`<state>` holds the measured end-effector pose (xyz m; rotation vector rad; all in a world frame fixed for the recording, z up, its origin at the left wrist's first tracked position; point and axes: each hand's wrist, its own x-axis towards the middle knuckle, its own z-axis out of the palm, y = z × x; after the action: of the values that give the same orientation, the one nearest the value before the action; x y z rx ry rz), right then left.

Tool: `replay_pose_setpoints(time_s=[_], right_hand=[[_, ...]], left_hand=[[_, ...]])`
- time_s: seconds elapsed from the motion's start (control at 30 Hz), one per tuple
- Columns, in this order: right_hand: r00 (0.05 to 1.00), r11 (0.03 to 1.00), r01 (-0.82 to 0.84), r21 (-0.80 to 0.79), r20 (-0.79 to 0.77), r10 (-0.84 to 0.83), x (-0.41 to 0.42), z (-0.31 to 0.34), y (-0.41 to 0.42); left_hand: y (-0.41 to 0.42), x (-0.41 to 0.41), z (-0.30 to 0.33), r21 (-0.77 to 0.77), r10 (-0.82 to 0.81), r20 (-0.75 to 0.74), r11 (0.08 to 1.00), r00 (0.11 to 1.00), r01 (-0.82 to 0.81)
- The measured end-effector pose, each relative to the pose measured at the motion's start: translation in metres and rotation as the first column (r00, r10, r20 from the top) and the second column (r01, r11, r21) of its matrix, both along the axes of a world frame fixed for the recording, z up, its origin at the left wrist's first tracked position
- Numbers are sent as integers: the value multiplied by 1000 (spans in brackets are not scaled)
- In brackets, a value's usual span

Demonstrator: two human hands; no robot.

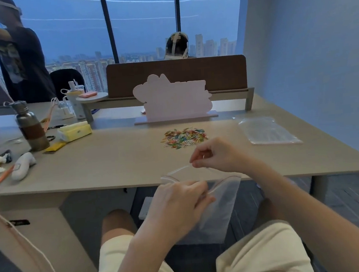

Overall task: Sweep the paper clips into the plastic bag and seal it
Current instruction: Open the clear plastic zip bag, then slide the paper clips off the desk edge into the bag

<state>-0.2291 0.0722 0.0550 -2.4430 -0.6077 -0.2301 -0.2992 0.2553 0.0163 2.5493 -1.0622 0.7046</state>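
left hand [180, 203] + right hand [215, 156]: pinching plastic bag [222, 210] mouth apart | paper clips [184, 138]: on desk [111, 159]

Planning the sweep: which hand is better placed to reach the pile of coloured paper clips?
Right. The right hand is above the desk, just in front of the pile of coloured paper clips. The left hand is lower, below the desk edge, pinching the clear plastic bag.

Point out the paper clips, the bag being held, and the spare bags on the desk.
paper clips [185, 138], head view, middle of the pile
held bag [220, 214], head view, clear side below the hands
spare bags [268, 130], head view, middle of the stack
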Motion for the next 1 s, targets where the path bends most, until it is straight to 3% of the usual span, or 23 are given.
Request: replay_pose_setpoints(time_s=[0.2,0.5,0.73,1.0], right_hand=[[982,1000,-4,10,-188,6,40,-38,0],[946,951,308,35,-122,-302,134,-69,-41],[858,876,474,-88,-180,-482,230,-101,-65],[832,854,466,-230,-215,-512,295,-106,-58]], left_hand=[[0,34,-33,14,27,-104,1000,994,-26],[-13,77,-84,76,71,-182,995,981,-58],[-13,94,-91,88,122,-207,990,971,-106],[-7,94,-85,20,124,-239,992,963,-123]])
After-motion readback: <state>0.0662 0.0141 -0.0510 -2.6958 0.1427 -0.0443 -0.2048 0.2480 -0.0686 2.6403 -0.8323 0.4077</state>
